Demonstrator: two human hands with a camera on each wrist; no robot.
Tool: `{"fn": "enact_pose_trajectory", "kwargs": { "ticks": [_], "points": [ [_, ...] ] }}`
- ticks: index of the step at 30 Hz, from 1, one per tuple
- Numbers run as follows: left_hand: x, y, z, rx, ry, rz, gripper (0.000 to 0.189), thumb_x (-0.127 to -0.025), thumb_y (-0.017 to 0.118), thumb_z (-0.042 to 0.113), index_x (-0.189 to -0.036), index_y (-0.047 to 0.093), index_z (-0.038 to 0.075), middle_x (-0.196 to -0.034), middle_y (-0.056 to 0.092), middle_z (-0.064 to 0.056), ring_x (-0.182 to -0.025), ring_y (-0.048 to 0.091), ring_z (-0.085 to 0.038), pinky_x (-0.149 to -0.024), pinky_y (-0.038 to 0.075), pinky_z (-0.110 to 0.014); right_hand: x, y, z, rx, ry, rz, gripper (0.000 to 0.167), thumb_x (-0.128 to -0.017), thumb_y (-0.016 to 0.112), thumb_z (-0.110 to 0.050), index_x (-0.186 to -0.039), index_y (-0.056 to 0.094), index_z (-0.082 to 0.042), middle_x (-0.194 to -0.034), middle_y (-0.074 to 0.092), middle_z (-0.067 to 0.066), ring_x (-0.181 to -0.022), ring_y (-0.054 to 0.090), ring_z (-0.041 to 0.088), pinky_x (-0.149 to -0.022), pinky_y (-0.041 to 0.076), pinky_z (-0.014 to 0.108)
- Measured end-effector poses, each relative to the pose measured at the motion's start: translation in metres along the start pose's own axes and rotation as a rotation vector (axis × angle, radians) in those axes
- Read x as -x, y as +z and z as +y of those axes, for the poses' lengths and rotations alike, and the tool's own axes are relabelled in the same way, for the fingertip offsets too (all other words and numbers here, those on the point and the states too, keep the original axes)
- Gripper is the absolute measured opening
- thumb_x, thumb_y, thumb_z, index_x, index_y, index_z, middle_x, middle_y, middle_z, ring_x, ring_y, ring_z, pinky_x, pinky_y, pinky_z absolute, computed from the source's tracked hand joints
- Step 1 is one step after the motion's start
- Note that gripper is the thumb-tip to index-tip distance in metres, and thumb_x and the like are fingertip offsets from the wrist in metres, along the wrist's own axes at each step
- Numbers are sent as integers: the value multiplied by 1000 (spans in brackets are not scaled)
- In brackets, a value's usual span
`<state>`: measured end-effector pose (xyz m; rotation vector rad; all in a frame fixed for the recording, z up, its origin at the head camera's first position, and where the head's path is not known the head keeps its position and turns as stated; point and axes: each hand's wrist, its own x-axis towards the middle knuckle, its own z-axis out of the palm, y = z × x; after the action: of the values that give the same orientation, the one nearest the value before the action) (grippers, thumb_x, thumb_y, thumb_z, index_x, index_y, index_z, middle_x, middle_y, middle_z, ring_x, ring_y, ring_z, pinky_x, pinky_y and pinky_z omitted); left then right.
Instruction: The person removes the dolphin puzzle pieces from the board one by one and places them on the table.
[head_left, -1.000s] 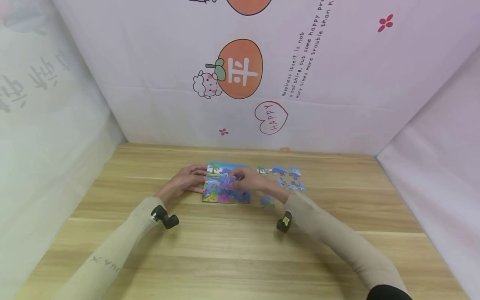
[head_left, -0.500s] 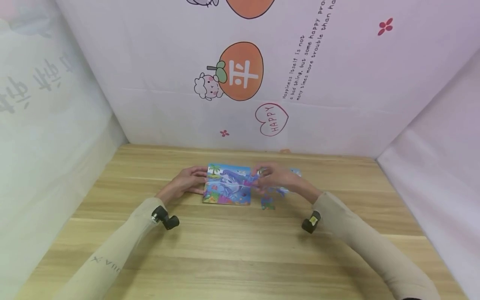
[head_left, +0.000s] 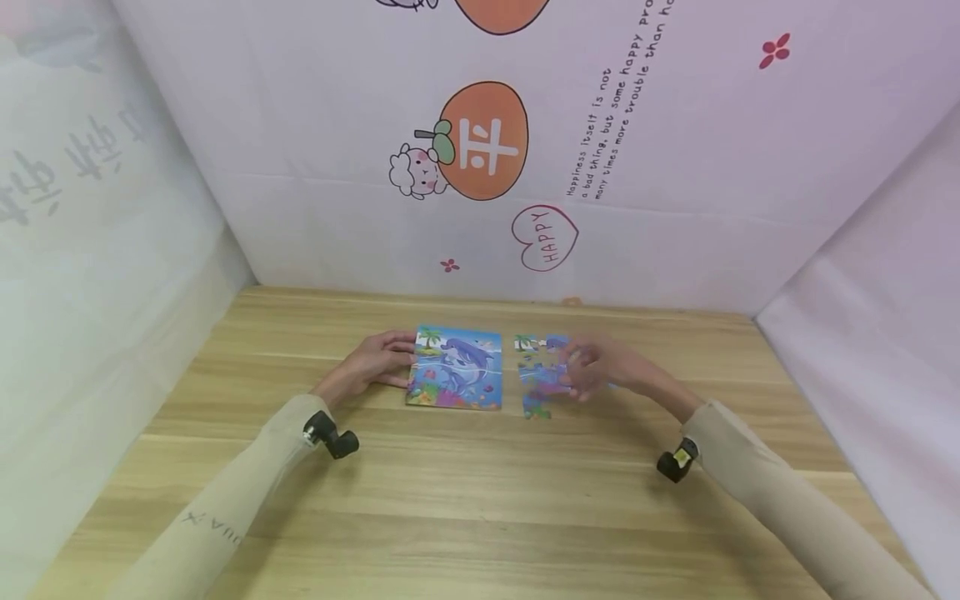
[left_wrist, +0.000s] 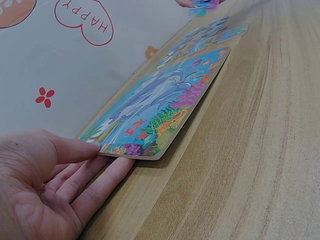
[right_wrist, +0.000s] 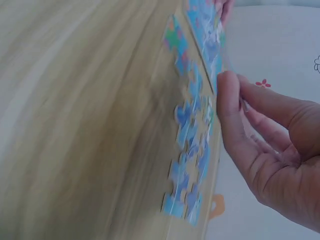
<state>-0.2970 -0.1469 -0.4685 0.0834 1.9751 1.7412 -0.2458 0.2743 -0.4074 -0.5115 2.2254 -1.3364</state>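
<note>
The puzzle board (head_left: 454,367) lies flat near the middle of the wooden tabletop (head_left: 480,500), and the left hand (head_left: 372,361) rests at its 9 o'clock edge, fingers straight and relaxed, the fingertips (left_wrist: 107,167) touching the near corner of the board as the left wrist view shows. At the board's 3 o'clock, just beside it, lies a cluster of loose puzzle pieces (head_left: 538,379), and the right hand (head_left: 596,367) hovers at the 3 o'clock side of that cluster with its fingers bent toward the pieces; whether it pinches one I cannot tell, since the right wrist view is blurred and shows only the thumb and fingers (right_wrist: 235,120) close to the pieces' edge. The two hands are well apart, with board and pieces between them. The board carries a bright sea picture: a blue-grey dolphin in the middle, a palm tree at the 11 o'clock corner, coral in red, green and purple along the near edge. The loose pieces are mostly blue and purple, some interlocked in a ragged strip, one greenish piece (head_left: 534,407) lying at the cluster's 6 o'clock. Behind the tabletop hangs a pale cloth backdrop (head_left: 675,208) printed with an orange fruit and a heart marked HAPPY.
</note>
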Motion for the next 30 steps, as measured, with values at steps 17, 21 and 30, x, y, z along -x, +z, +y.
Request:
{"fn": "enact_pose_trajectory", "kwargs": {
  "ticks": [17, 21, 30],
  "points": [
    [2, 0, 1, -7, -10, 1, 57, -105, 58, 2, -159, 39, 3, -156, 43, -25, -105, 70, -22, -82, 68, -32, 19, 19, 11, 36, 334, 127, 28, -93, 72, 5, -116, 58, 11, -87, 71, 21, -69, 72, 23, -70, 70, 41],
    [1, -1, 1, -4, -11, -3, 57, -105, 58, 2, -159, 39, 3, -156, 43, -25, -103, 71, -21, -82, 68, -32, 19, 21, 14, 54, 368, 164, 30, -91, 77, 1, -110, 56, 10, -82, 71, 20, -64, 71, 22, -67, 70, 40],
    [-1, -2, -2, 11, 8, -14, 59, -105, 59, 2, -160, 37, 2, -154, 46, -27, -102, 71, -20, -84, 68, -33, 22, 23, 13, 162, 402, 232, 33, -88, 83, -5, -98, 54, 5, -77, 71, 20, -59, 72, 22, -61, 69, 40]
  ]
}}
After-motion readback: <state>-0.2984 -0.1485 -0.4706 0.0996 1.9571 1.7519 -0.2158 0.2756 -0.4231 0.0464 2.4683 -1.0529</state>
